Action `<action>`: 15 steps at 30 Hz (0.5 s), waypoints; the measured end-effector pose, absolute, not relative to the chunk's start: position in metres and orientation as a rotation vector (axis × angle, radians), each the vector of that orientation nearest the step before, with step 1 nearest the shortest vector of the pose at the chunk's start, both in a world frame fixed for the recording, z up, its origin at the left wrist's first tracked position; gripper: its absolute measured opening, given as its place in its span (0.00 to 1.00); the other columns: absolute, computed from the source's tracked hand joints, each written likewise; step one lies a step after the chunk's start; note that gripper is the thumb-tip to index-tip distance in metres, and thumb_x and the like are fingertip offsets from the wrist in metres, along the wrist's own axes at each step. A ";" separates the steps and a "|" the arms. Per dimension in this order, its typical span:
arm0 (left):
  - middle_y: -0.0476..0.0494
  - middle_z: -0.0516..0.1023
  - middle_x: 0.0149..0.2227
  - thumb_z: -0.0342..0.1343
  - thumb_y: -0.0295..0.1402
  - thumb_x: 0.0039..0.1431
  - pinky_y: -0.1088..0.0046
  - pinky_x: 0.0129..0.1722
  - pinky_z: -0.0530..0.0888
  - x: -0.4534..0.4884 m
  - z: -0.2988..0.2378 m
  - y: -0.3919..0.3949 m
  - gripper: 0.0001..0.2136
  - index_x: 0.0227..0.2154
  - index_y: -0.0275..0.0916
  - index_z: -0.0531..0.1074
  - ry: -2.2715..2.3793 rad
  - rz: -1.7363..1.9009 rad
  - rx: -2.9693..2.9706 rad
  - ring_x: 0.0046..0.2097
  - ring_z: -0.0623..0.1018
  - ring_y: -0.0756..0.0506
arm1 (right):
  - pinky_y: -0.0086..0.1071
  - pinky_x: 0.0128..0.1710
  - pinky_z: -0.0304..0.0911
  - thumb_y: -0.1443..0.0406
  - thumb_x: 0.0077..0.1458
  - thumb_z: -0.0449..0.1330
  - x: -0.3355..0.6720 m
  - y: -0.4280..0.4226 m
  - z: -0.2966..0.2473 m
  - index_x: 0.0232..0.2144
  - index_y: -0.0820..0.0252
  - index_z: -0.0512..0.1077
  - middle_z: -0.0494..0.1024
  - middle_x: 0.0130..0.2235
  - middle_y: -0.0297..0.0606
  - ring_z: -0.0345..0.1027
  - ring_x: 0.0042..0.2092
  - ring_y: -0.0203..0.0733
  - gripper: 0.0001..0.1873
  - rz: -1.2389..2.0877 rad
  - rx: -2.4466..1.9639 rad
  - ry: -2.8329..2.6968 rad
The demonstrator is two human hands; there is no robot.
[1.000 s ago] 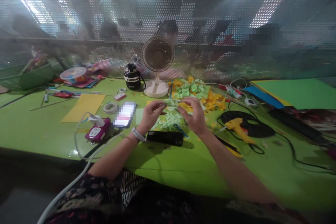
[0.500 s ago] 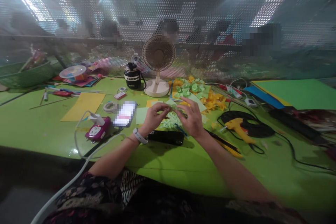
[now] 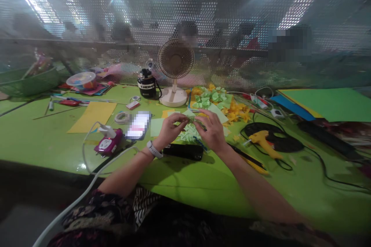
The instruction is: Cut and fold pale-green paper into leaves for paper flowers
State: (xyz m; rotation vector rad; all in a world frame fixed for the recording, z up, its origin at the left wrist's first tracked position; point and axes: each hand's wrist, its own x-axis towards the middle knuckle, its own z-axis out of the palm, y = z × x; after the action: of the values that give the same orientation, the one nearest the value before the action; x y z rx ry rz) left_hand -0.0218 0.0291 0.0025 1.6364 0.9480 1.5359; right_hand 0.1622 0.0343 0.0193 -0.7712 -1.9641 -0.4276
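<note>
green paper piece just in front of fan | left hand fingertips pinched on its left end | right hand fingertips pinched on its right end

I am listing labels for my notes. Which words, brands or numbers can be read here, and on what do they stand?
"ENERG": white letters on the black jug beside the fan; the ending is unclear.
Phone screen: blurred, unreadable.
Small red and white card: too small to read.
</note>
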 end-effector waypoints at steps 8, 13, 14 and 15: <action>0.40 0.74 0.38 0.61 0.41 0.57 0.76 0.26 0.81 -0.023 0.005 0.028 0.13 0.34 0.34 0.77 0.969 1.521 1.738 0.35 0.77 0.49 | 0.45 0.50 0.67 0.65 0.62 0.57 0.163 0.035 0.017 0.42 0.55 0.72 0.76 0.50 0.46 0.69 0.51 0.49 0.07 -0.392 -0.798 -1.980; 0.40 0.74 0.37 0.61 0.42 0.56 0.76 0.25 0.81 -0.023 0.006 0.028 0.14 0.34 0.34 0.77 0.991 1.527 1.744 0.34 0.76 0.49 | 0.46 0.52 0.66 0.65 0.61 0.58 0.163 0.036 0.015 0.43 0.56 0.72 0.75 0.50 0.48 0.69 0.52 0.50 0.08 -0.426 -0.777 -1.984; 0.40 0.74 0.37 0.61 0.42 0.56 0.76 0.25 0.80 -0.023 0.006 0.027 0.14 0.34 0.34 0.77 1.000 1.525 1.757 0.34 0.76 0.49 | 0.47 0.52 0.66 0.65 0.61 0.58 0.162 0.036 0.015 0.42 0.56 0.72 0.75 0.50 0.47 0.70 0.52 0.50 0.08 -0.438 -0.777 -1.986; 0.40 0.74 0.37 0.61 0.42 0.57 0.76 0.25 0.80 -0.024 0.006 0.027 0.13 0.34 0.35 0.77 1.007 1.524 1.773 0.34 0.77 0.49 | 0.47 0.52 0.66 0.65 0.61 0.58 0.162 0.037 0.014 0.42 0.55 0.72 0.75 0.50 0.47 0.70 0.52 0.50 0.07 -0.448 -0.780 -1.990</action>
State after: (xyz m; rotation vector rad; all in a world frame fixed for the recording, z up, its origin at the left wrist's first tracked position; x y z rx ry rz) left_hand -0.0237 0.0273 0.0060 1.7726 1.0072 1.5237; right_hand 0.1624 0.0367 0.0145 -0.7803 -1.9898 -0.4477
